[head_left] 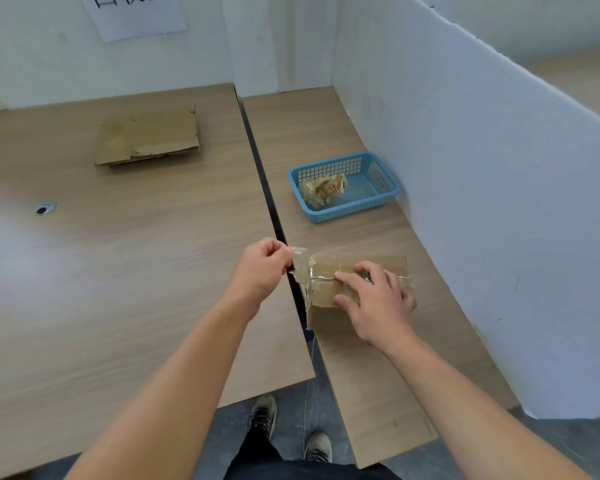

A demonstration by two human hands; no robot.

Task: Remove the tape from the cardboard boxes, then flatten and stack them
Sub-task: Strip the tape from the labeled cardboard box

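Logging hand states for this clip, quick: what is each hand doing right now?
Left hand: pinching the loose end of the tape.
Right hand: open, pressing down on the cardboard box.

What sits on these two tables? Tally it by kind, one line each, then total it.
Taped cardboard box: 1
Flattened cardboard pile: 1 (layers cannot be counted)
Blue basket: 1
Removed tape wad, in the basket: 1
Tape strip, half peeled: 1
Total: 5
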